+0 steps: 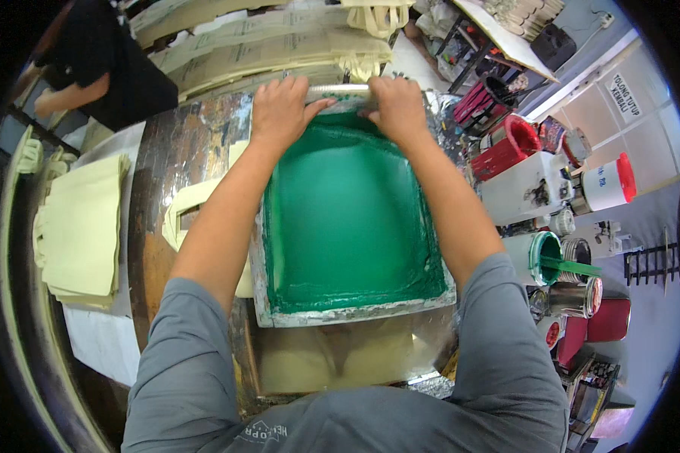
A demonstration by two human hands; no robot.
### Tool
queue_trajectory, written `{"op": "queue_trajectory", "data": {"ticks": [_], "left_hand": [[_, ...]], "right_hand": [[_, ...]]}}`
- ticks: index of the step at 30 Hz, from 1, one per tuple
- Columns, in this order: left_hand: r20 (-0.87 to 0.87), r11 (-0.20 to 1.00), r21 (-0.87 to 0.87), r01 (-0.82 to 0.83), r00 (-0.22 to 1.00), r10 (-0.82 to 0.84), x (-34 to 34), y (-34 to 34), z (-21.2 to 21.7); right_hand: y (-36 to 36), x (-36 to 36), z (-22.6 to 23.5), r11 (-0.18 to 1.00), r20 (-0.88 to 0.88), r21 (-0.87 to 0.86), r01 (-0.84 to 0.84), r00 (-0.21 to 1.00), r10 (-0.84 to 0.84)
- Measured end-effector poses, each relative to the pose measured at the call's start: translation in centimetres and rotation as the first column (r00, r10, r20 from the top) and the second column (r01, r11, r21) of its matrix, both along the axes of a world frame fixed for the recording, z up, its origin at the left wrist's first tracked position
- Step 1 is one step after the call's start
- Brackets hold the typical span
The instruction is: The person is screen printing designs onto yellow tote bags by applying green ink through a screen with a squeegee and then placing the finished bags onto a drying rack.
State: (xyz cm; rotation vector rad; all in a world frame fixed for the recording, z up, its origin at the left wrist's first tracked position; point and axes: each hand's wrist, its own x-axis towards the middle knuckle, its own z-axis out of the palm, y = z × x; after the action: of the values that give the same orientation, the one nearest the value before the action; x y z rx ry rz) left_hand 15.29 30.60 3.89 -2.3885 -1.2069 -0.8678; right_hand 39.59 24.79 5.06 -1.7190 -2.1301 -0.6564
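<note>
A screen-printing frame (355,312) lies on the worktable in front of me, its mesh coated with wet green ink (347,219). Both my arms reach over it to its far end. There my left hand (279,113) and my right hand (397,109) are closed on a pale, ink-flecked squeegee (341,93), thumbs on the near side. My fingers' far sides and most of the blade are hidden. From beneath the frame's left side sticks out the handle of a pale yellow fabric bag (180,211).
Stacked pale yellow bags (83,226) lie at left; more bags (272,57) line racks beyond. Cans and tubs stand at right, including a green ink tub (544,257) with a green stick and a red tub (510,143). A person in black (113,68) stands at far left.
</note>
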Motion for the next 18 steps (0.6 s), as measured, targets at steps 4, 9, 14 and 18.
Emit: {"op": "queue_trajectory", "data": {"ticks": [4, 9, 14, 18], "left_hand": [[0.008, 0.999, 0.032, 0.026, 1.000, -0.026, -0.5, -1.2, -0.1], [0.011, 0.993, 0.093, 0.075, 0.997, -0.076, -2.2, -5.4, 0.0], [0.013, 0.993, 0.045, 0.111, 0.994, -0.112, -4.1, -11.9, 0.0], [-0.033, 0.995, -0.041, 0.090, 0.995, -0.091, -5.9, -18.5, 1.0]], "right_hand": [[-0.2, 0.3, 0.4, 0.996, 0.007, -0.074, -0.043, 0.999, 0.044], [-5.4, -1.2, 0.9, 0.997, 0.018, -0.030, -0.075, 0.997, 0.076], [-12.6, -3.4, 1.8, 0.982, -0.039, -0.188, -0.026, 0.999, 0.019], [-19.2, -5.4, 2.1, 0.969, -0.035, -0.246, -0.003, 0.999, -0.006]]}}
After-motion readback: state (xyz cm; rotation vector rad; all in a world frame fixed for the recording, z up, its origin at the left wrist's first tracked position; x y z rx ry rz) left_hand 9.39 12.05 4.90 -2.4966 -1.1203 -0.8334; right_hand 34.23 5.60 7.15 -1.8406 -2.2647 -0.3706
